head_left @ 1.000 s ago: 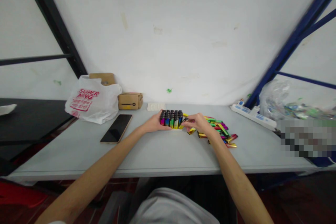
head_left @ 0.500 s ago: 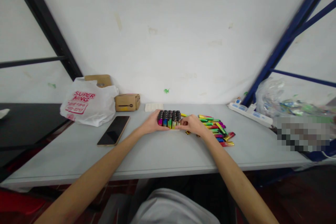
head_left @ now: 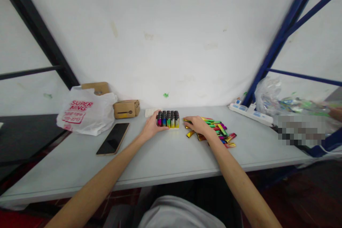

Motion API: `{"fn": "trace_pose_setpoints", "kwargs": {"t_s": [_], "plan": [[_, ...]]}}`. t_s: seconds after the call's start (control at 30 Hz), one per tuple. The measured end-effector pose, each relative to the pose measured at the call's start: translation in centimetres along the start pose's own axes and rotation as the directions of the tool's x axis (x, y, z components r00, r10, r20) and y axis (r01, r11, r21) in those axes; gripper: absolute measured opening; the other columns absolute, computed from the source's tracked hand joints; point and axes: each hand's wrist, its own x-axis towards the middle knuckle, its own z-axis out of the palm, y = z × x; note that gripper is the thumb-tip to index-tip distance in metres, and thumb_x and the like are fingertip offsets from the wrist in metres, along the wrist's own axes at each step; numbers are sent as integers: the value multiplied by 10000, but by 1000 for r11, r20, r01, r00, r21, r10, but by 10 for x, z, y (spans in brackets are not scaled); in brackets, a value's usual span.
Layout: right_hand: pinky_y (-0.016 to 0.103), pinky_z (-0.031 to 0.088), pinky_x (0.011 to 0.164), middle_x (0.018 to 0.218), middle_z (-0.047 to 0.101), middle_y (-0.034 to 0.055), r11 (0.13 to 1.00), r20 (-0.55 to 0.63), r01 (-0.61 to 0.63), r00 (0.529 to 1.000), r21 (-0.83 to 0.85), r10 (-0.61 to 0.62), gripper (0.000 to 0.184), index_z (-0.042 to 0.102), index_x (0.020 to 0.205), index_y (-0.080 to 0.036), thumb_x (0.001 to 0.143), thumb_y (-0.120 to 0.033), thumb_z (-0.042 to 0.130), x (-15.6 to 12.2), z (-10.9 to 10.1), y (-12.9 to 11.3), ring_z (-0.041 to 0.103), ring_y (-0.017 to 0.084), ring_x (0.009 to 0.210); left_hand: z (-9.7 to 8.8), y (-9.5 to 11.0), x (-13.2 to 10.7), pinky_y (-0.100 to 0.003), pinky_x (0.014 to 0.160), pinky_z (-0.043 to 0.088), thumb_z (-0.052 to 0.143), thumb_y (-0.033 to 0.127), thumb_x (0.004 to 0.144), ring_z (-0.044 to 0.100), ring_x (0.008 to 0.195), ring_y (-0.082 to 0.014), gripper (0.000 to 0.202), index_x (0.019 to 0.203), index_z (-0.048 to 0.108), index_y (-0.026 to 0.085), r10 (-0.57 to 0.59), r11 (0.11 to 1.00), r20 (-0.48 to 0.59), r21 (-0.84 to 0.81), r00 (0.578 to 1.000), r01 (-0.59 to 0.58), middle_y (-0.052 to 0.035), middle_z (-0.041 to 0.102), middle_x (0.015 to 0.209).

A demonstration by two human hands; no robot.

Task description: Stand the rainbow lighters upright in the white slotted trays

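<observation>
A block of upright coloured lighters (head_left: 169, 119) with black tops stands on the grey table (head_left: 165, 156). My left hand (head_left: 151, 125) rests against the block's left side, fingers curled round its edge. My right hand (head_left: 197, 124) lies over the near end of a loose pile of coloured lighters (head_left: 217, 131) to the right of the block, fingers bent down on them; what it grips, if anything, is hidden under the fingers.
A phone (head_left: 113, 138) lies face up at the left. Behind it sit a white plastic bag (head_left: 82, 112) and a small cardboard box (head_left: 126, 109). A white power strip (head_left: 250, 113) and a clear bag (head_left: 275, 96) are at the right, by a blue rack post (head_left: 278, 39).
My right hand drew back from the block's right side to the loose pile. My left hand stayed on the block. The camera tilted slightly.
</observation>
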Motion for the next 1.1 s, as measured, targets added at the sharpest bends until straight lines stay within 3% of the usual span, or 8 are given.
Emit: {"fn": "trace_pose_setpoints", "kwargs": {"t_s": [0.07, 0.17, 0.33, 0.4, 0.5, 0.6, 0.77, 1.1], "plan": [[344, 490, 1127, 1334, 777, 113, 1000, -8, -7, 1000, 16, 7, 337, 773, 1327, -236, 1050, -291, 589, -2, -6, 2, 713, 276, 1268, 5, 0, 0, -489, 1085, 539, 984, 476, 643, 685, 1236, -360, 1031, 1508, 482, 223, -35, 997, -35, 63, 999, 37, -120, 718, 1313], [301, 519, 1043, 1249, 808, 111, 999, -7, -14, 1000, 43, 15, 295, 793, 1265, -202, 1020, -236, 632, -7, -12, 4, 757, 261, 1158, 13, 4, 6, -492, 1074, 541, 972, 479, 677, 687, 1213, -369, 1065, 1560, 437, 220, -73, 987, -61, 136, 995, 81, -135, 717, 1281], [289, 539, 940, 1122, 832, 122, 992, -51, -40, 998, 117, 46, 293, 765, 1272, -150, 1020, -262, 662, -13, -14, 6, 777, 234, 998, 20, 19, 28, -439, 962, 573, 956, 475, 714, 743, 1055, -342, 1241, 1684, 225, 218, -65, 989, 29, 137, 997, 60, -81, 750, 1122], [276, 538, 896, 1096, 834, 113, 989, -50, -14, 999, 147, 21, 254, 780, 1220, -155, 1014, -251, 666, -13, -14, 6, 774, 220, 947, 23, 24, 40, -422, 913, 577, 941, 477, 729, 753, 988, -328, 1162, 1655, 281, 238, -39, 991, 70, 130, 997, 30, -52, 750, 1066], [265, 530, 831, 1027, 835, 94, 985, -41, 9, 999, 175, -2, 205, 801, 1133, -161, 1015, -237, 652, -12, -15, 5, 761, 202, 864, 33, 26, 58, -429, 928, 575, 947, 442, 713, 737, 1039, -340, 963, 1513, 454, 232, -2, 994, 97, 110, 995, -9, -71, 740, 1109], [265, 522, 831, 1026, 832, 97, 985, -40, 16, 999, 170, -10, 196, 811, 1088, -159, 1020, -235, 643, -12, -17, 4, 750, 197, 861, 46, 24, 77, -470, 1017, 557, 961, 401, 689, 694, 1119, -353, 924, 1464, 493, 217, 22, 987, 55, 156, 998, -30, -111, 673, 1200], [274, 514, 852, 1045, 824, 115, 988, -32, 15, 999, 154, -10, 197, 813, 1069, -143, 1024, -233, 644, -12, -18, 2, 741, 201, 881, 63, 22, 101, -473, 1034, 567, 968, 381, 692, 686, 1080, -317, 919, 1466, 506, 204, -59, 980, -18, 190, 998, 61, -116, 505, 1300], [289, 502, 913, 1099, 810, 130, 992, -27, 12, 1000, 127, -8, 205, 808, 1120, -132, 1024, -217, 648, -13, -20, -1, 732, 210, 956, 66, 20, 118, -540, 1071, 522, 995, 472, 678, 647, 1196, -410, 1140, 1588, 364, 205, -125, 982, -84, 129, 989, 135, -164, 552, 1287]]}}
